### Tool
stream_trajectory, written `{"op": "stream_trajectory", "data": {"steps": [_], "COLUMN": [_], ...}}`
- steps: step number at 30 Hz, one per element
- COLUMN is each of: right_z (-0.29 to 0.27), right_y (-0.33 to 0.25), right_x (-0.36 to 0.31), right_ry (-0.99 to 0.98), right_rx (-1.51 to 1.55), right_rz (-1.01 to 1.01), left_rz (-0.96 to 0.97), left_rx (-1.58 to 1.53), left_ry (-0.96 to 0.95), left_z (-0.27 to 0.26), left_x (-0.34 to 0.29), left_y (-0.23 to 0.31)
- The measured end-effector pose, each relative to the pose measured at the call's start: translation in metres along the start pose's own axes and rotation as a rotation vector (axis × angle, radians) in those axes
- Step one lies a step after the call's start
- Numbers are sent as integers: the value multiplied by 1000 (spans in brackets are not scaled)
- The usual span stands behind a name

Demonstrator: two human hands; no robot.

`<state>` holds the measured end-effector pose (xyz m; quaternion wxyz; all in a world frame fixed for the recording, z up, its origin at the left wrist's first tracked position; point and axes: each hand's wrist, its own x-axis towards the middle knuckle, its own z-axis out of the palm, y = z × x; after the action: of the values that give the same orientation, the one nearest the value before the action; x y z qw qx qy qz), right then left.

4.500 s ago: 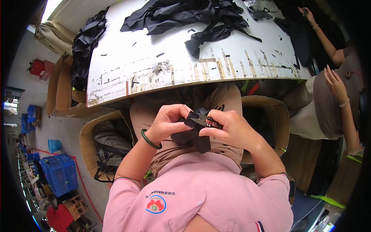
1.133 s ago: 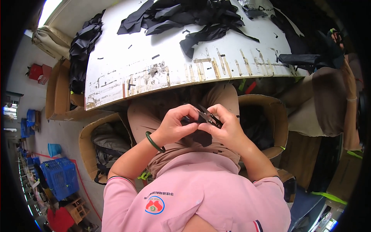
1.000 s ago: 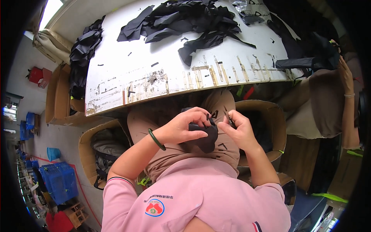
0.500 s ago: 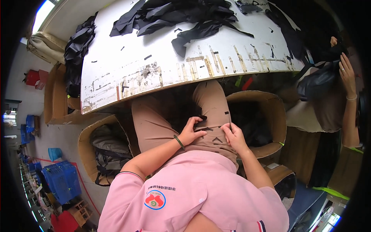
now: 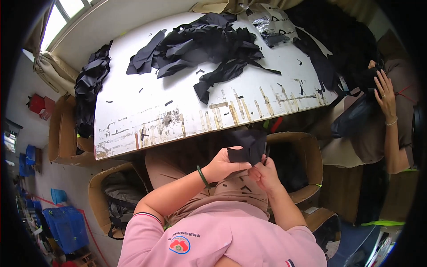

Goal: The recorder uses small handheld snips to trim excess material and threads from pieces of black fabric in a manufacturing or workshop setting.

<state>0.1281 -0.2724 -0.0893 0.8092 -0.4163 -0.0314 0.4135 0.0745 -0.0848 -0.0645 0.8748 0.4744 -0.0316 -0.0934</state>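
Above my lap, my left hand (image 5: pixel 225 165) grips a black piece of fabric (image 5: pixel 250 146) by its near edge, thumb on top. The fabric stands up and folds over beyond the fingers. My right hand (image 5: pixel 264 174) is closed close beside it, around what looks like slim scissors (image 5: pixel 265 156). Their narrow blade points away from me along the fabric's right edge, and the grip is mostly hidden by my fingers. Small black scraps (image 5: pixel 245 188) lie on my brown trousers.
A white worktable (image 5: pixel 129 102) bears a black fabric heap (image 5: pixel 200 44) and loose scraps. Cardboard boxes stand by my left (image 5: pixel 98 196) and right (image 5: pixel 316 164) legs. At the right, another person's hand (image 5: pixel 385 91) touches black material. Blue crates (image 5: pixel 66 227) are at the far left.
My left hand has lifted and now holds up a black fabric piece, where only a small dark bit showed before. My right hand has drawn in beside it. The view has tilted up.
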Motion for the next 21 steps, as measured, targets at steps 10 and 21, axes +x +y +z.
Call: {"op": "stream_trajectory", "data": {"steps": [10,21], "right_z": [-207,-251], "right_y": [-79,35], "right_x": [-118,-135], "right_ry": [1127,858], "right_rx": [-480,-1372], "right_rz": [-371,169], "left_rz": [592,-213], "left_rx": [1423,1614], "left_ry": [651,740], "left_z": [-176,-295], "left_x": [142,224], "left_y": [156,212]}}
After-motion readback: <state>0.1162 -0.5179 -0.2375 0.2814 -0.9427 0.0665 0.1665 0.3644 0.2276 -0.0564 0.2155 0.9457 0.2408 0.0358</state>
